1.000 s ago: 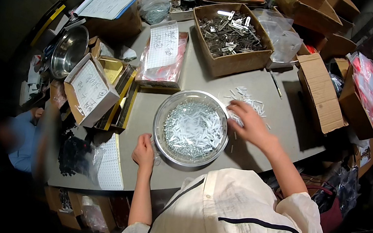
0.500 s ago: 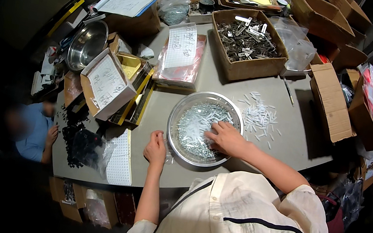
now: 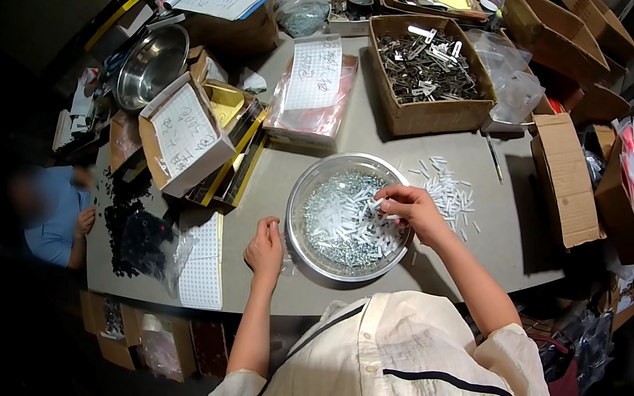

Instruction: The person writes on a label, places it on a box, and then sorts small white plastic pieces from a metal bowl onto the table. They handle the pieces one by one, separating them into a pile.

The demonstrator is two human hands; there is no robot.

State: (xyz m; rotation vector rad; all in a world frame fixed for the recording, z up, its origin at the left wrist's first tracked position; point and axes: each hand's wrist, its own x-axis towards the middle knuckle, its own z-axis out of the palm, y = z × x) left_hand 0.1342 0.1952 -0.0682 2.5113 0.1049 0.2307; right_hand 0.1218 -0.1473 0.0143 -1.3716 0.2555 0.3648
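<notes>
Right hand [image 3: 415,210] is hanging over the right side of the steel bowl [image 3: 292,234], fingers narrowing together and seemingly holding a few slim white pieces [image 3: 339,219]. More of these are lying inside the bowl, below and leftward of the fingertips, mixed among clear, glinting bits, long axes pointing every way. A loose white pile [image 3: 451,198] is spreading over the tabletop [image 3: 378,143] just right of the bowl; right hand is sitting nearer to both. Left hand [image 3: 265,250] is resting left of the bowl, fingers curling closed, nothing held showing. Right palm is hiding the number gripped; the pinched pieces' exact lie is blurring, and clear plastic [image 3: 288,266] beside the left hand is hard reading.
</notes>
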